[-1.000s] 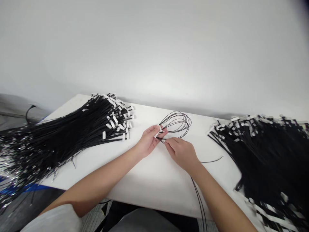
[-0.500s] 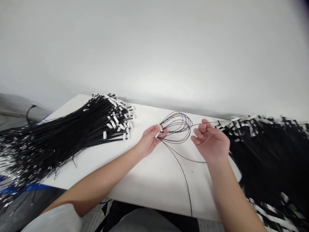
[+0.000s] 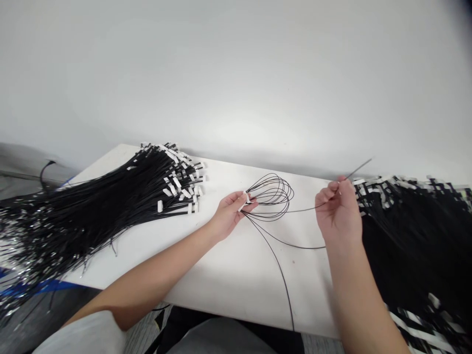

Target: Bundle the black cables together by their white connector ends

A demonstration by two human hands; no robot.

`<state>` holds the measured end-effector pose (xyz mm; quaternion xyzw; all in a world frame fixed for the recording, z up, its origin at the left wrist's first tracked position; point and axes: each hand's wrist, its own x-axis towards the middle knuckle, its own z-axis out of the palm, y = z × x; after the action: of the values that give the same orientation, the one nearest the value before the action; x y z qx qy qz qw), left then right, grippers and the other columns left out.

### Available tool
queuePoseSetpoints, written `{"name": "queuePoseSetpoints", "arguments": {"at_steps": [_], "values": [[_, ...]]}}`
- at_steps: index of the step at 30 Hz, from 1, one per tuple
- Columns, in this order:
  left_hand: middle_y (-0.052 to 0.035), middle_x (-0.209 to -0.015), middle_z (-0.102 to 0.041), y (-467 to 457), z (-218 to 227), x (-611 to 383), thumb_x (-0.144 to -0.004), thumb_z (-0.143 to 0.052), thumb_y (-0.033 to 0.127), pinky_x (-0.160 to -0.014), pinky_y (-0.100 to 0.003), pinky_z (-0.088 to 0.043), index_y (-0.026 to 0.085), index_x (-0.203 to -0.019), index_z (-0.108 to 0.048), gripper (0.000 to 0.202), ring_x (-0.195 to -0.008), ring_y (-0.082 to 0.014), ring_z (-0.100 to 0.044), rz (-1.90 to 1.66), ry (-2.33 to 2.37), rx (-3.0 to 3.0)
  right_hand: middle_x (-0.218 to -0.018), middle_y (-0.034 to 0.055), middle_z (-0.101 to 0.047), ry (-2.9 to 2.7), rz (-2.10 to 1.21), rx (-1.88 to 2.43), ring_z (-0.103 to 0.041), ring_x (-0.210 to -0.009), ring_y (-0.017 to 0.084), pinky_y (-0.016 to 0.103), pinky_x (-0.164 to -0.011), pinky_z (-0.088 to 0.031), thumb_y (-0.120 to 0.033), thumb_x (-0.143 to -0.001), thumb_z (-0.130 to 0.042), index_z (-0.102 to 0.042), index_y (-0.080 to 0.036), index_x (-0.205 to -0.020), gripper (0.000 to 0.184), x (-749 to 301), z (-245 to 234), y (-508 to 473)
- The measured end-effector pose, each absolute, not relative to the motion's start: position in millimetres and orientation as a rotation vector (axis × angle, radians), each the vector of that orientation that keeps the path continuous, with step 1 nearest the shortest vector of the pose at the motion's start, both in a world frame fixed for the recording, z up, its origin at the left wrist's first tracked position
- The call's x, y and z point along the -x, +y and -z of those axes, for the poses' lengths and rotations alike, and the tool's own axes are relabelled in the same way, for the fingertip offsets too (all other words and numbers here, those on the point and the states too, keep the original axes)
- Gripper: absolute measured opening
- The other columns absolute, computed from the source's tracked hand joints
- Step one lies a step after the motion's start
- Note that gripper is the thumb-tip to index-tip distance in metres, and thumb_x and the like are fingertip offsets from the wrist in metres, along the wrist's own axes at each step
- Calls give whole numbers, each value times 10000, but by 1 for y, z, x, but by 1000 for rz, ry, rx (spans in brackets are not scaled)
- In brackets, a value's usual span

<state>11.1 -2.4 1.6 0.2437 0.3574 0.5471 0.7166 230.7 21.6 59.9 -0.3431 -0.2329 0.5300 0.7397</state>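
Note:
My left hand (image 3: 232, 214) pinches a looped bundle of thin black cable (image 3: 276, 189) near a white label (image 3: 245, 200), over the middle of the white table. The loops fan out to the right of my fingers. Two loose strands run from the bundle, one curving down to the table's front edge, the other passing right behind my right forearm. To the right, my right hand (image 3: 338, 206) is closed on one strand of the cable, whose free end (image 3: 361, 168) sticks out up and right past the fingertips.
On the left of the white table (image 3: 221, 265) lies a large pile of black cables (image 3: 110, 201) with white tags. Another pile (image 3: 416, 236) covers the right side, tags at its back and front. A pale wall (image 3: 236, 88) rises behind the table.
My right hand has moved right and closed around the strand, whose end now points up past the fingers. The left hand has stayed nearly still with the looped bundle.

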Motion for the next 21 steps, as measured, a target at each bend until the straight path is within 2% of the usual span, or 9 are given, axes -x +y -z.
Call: {"name": "queuePoseSetpoints", "arguments": {"at_steps": [2,5,7,11,21], "values": [[-69,-901,-631,-2,-1,-11,-718,-639,291,-958,-353,-370,128,-817,-588,198,-878,-178,-622,-1214,790,-553,-658,-57,-468,-674,-1190,871,-365,-459,16,152,-386,-307,-256,-653,-684,-584,-187,-794,186,-226,-59,18],[-63,-897,-634,-2,-1,-11,-722,-635,289,-972,-353,-357,127,-824,-592,196,-890,-178,-618,-1218,778,-576,-522,-57,-423,-982,-1168,1119,-276,-402,22,176,-357,-227,-288,-636,-696,-613,-164,-694,159,-213,-54,8],[-62,-895,-635,-3,-2,-12,-726,-629,288,-979,-357,-352,125,-827,-596,195,-891,-176,-616,-1221,764,-598,-494,-40,-443,-1189,-1114,1266,-301,-416,39,192,-372,-247,-311,-624,-701,-638,-157,-671,172,-202,-50,1],[-49,-881,-631,-3,-3,-13,-730,-626,268,-982,-378,-353,126,-836,-599,179,-889,-171,-612,-1253,737,-624,-626,22,-583,-1497,-1062,1349,-430,-531,92,225,-480,-361,-325,-655,-663,-660,-160,-666,166,-188,-41,-6],[-39,-892,-626,-3,-3,-13,-727,-628,251,-978,-395,-358,135,-852,-593,174,-884,-172,-613,-1274,748,-622,-592,10,-542,-1533,-1024,1422,-418,-540,101,226,-492,-348,-319,-680,-625,-632,-157,-645,165,-186,-45,-10]]}}
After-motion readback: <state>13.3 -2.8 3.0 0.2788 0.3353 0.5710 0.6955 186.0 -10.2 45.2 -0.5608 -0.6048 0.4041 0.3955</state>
